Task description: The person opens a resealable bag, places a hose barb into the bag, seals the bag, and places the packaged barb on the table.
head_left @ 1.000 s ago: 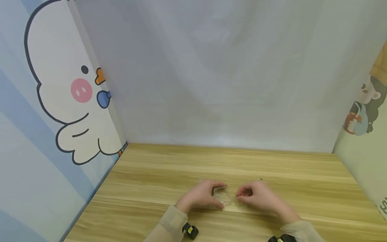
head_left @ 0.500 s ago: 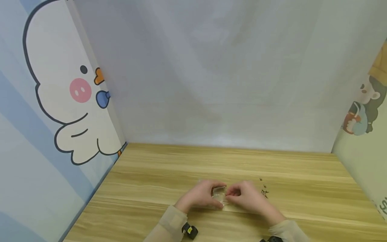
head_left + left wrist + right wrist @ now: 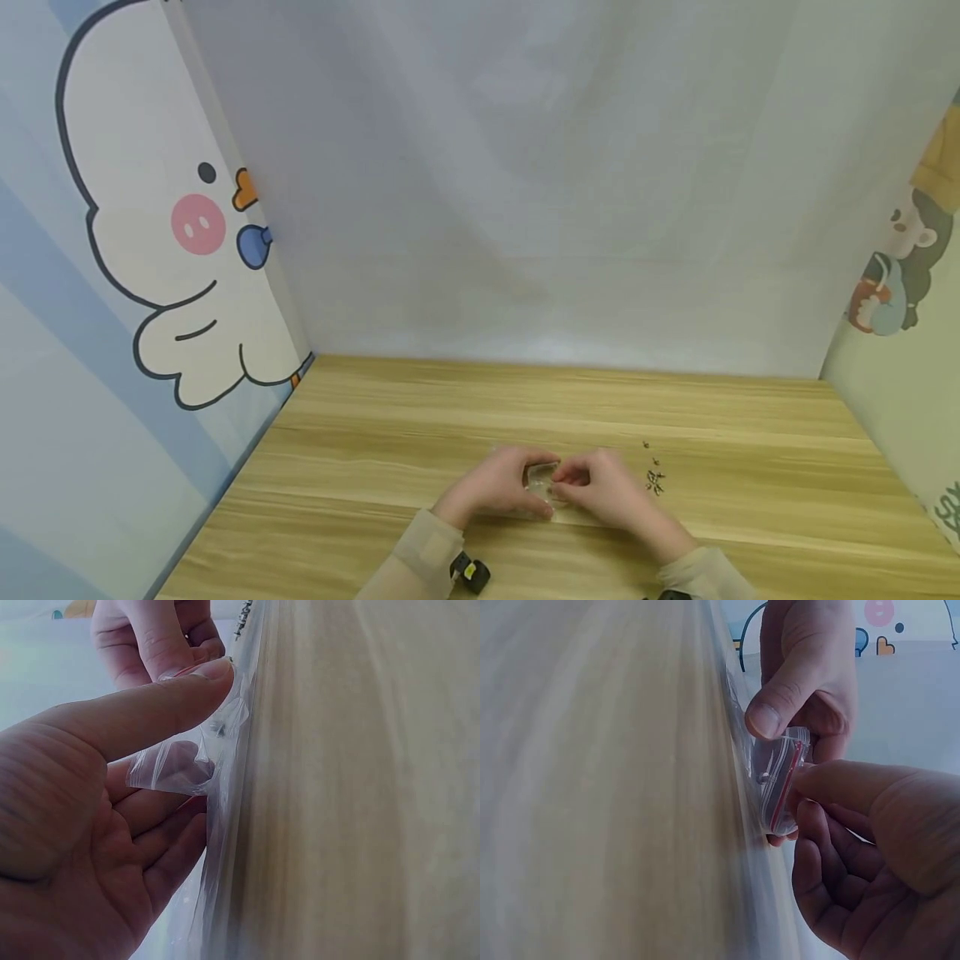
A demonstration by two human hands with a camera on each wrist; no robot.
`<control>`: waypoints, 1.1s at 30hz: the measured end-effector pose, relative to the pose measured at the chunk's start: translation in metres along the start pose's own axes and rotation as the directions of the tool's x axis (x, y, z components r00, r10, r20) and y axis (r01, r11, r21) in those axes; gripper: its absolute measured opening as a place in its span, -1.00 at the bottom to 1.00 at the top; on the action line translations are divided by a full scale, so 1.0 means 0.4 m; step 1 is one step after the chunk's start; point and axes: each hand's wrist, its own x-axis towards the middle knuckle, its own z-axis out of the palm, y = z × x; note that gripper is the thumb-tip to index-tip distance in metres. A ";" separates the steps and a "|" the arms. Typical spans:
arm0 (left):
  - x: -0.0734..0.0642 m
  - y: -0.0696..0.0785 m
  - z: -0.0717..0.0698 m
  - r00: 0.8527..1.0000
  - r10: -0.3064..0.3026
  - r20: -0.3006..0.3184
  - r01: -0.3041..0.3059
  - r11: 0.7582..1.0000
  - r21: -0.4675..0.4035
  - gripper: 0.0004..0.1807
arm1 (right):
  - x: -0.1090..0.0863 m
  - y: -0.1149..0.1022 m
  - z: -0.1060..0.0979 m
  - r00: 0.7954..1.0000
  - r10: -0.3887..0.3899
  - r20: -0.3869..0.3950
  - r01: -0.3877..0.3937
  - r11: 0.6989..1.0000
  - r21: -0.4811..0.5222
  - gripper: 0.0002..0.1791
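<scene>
My left hand (image 3: 502, 483) holds a clear zip bag (image 3: 180, 769) by its mouth, its thumb and fingers spread round the opening. The bag has a red zip strip (image 3: 786, 780) along its mouth. A small metal piece (image 3: 763, 778) shows inside the plastic. My right hand (image 3: 600, 487) is at the mouth, thumb and fingers pinched together as on a tiny screw; the bag rim hides the fingertips, and what they pinch barely shows. To the right of that hand, several small metal screws (image 3: 655, 482) lie in a loose pile on the table.
The wood-grain table (image 3: 390, 417) runs back to a pale curtain (image 3: 555, 208). A panel with a cartoon bird (image 3: 150, 208) stands along the left, and another printed panel (image 3: 900, 400) along the right. Two stray screws (image 3: 651, 452) lie just behind the pile.
My right hand has moved left from beside the bag to its mouth, fingers still pinched, and the screw pile has come into sight. My left hand has stayed nearly still.
</scene>
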 end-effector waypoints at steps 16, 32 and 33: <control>-0.003 0.003 -0.002 1.000 -0.004 -0.004 0.004 1.000 0.012 -0.19 | -0.004 -0.006 -0.005 1.000 0.010 0.007 -0.011 1.000 0.011 -0.94; -0.005 0.002 0.000 1.000 0.004 -0.012 -0.003 1.000 0.024 -0.19 | -0.012 -0.012 -0.026 0.998 0.040 0.043 -0.042 0.999 0.028 -0.90; -0.005 0.002 0.000 1.000 0.000 -0.012 0.000 1.000 0.021 -0.19 | -0.012 -0.011 -0.028 0.998 0.042 0.044 -0.044 0.999 0.031 -0.90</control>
